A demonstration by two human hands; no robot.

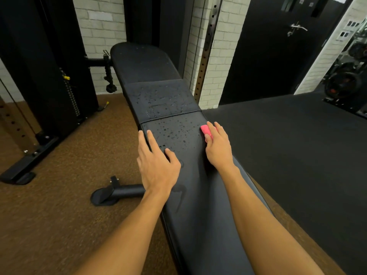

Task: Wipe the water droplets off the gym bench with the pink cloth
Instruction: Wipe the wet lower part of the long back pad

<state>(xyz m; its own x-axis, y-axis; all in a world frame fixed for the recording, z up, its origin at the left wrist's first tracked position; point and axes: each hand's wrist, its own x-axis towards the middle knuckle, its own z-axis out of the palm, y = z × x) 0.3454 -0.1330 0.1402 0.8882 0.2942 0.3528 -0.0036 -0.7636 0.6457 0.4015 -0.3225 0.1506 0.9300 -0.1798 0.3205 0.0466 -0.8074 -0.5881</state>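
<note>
A long black padded gym bench (pixel 190 195) runs from the bottom of the view up to the wall. Water droplets (pixel 174 132) dot its middle pad and the section beyond; the near part looks smeared and mostly dry. My right hand (pixel 217 147) presses a folded pink cloth (pixel 205 130) against the bench's right edge, fingers straight over it and thumb beside it. My left hand (pixel 156 163) rests flat on the bench's left side with its fingers spread, holding nothing.
A black bench foot (pixel 117 193) sticks out on the brown floor at left. A black weight-stack machine (pixel 49 86) stands at far left. Black rubber matting (pixel 297 145) lies to the right, with a dark door (pixel 278 46) and white brick wall behind.
</note>
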